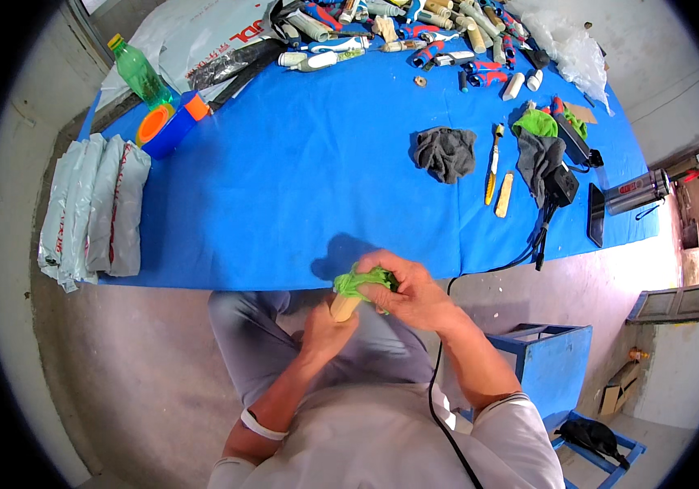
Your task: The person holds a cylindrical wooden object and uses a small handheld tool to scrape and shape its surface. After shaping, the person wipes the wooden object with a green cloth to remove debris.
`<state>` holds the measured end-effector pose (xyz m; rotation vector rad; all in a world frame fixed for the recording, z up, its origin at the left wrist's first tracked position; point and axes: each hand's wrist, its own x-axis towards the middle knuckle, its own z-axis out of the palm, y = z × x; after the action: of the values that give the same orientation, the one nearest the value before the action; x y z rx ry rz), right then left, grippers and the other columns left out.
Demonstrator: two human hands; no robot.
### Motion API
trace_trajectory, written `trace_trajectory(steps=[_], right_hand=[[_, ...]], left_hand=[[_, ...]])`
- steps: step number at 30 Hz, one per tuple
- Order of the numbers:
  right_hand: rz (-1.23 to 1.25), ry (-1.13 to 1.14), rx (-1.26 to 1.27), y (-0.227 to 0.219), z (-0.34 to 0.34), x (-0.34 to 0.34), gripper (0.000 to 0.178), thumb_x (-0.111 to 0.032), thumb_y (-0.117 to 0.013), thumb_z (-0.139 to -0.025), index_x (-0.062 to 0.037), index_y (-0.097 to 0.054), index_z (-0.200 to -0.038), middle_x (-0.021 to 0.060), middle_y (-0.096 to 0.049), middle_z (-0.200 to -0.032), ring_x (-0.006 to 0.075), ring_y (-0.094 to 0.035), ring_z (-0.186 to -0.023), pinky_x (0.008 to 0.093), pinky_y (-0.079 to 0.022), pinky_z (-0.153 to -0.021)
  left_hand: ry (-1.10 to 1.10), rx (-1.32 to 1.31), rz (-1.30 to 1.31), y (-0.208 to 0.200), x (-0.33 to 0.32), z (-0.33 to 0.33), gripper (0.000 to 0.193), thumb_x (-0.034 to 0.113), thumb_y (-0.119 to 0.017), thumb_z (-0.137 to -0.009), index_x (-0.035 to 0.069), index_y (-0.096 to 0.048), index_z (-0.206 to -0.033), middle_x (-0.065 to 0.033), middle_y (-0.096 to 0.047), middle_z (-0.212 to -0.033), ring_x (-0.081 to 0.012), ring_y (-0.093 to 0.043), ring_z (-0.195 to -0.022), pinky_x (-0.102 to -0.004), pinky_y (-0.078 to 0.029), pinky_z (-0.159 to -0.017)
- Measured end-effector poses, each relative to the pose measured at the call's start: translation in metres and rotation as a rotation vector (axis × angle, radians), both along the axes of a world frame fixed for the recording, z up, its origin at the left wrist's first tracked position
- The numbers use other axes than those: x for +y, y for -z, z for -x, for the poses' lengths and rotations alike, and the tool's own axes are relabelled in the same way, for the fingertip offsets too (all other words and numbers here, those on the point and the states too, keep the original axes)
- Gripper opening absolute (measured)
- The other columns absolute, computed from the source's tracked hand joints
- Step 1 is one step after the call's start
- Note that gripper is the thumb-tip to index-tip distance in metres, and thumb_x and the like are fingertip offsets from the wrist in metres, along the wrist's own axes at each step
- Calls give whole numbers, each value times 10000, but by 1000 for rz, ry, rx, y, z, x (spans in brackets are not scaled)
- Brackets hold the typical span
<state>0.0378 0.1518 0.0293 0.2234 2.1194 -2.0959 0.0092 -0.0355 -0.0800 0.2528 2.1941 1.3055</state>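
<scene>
Just off the front edge of the blue-covered table, my left hand (327,334) is closed around a beige tube-shaped piece (344,307), whose lower part is hidden in the palm. Its exact kind does not show. My right hand (411,297) pinches a bright green cloth (353,283) that wraps the upper end of the piece. Farther back lie a crumpled dark grey cloth (445,154), a yellow-handled toothbrush (493,167) and a flat tan strip (504,195). Another grey cloth (538,163) and a green cloth (535,123) are bunched to their right.
Many handled devices (423,53) are heaped along the far edge. Grey plastic packages (101,208), a tape dispenser (172,128) and a green bottle (139,73) stand left. A black adapter (561,183), phone (595,214) and clear cup (636,192) sit right, above a blue stool (557,367).
</scene>
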Motion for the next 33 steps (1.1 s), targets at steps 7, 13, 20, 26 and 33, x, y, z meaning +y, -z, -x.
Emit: trace_trajectory(steps=[7,13,20,26,33], right_hand=[[356,252,-230,29,0,-8,158,-144,-632,-990,-57,-571,-1108,72,-677,-979,97,-613,-730,222,-485,-611],[674,280,-119,-9,-5,4,333,-265,-536,-1035,-82,-515,-1313,92,-690,-1001,122,-560,-576,228,-405,-462],[150,61,-82,-13,-18,-2,299,-259,-572,-1025,-70,-593,-1256,74,-687,-935,102,-617,-599,209,-433,-480],[263,172,-234,4,-18,-14,266,-231,-536,-1035,-27,-587,-1199,62,-685,-943,112,-636,-675,239,-476,-540],[696,314,-181,5,-22,1,291,-249,-490,-1037,-15,-590,-1177,185,-703,-1037,225,-675,-827,314,-540,-613]], left_hand=[[-4,83,-62,-18,4,-6,293,207,-699,-804,17,-658,-1023,-212,-707,-929,-362,-705,-924,-414,-538,-783],[11,160,-20,-37,10,8,287,184,-687,-808,9,-658,-1034,-239,-703,-930,-414,-679,-945,-442,-544,-788],[11,130,-24,-19,-2,-1,276,177,-686,-802,4,-653,-1014,-232,-703,-908,-400,-691,-908,-433,-544,-758],[25,179,-56,-14,-14,-14,261,176,-704,-798,16,-650,-998,-229,-697,-893,-403,-690,-889,-436,-540,-747],[-2,260,-75,-39,-9,-2,234,154,-707,-803,27,-647,-991,-224,-698,-906,-421,-676,-918,-439,-538,-759]])
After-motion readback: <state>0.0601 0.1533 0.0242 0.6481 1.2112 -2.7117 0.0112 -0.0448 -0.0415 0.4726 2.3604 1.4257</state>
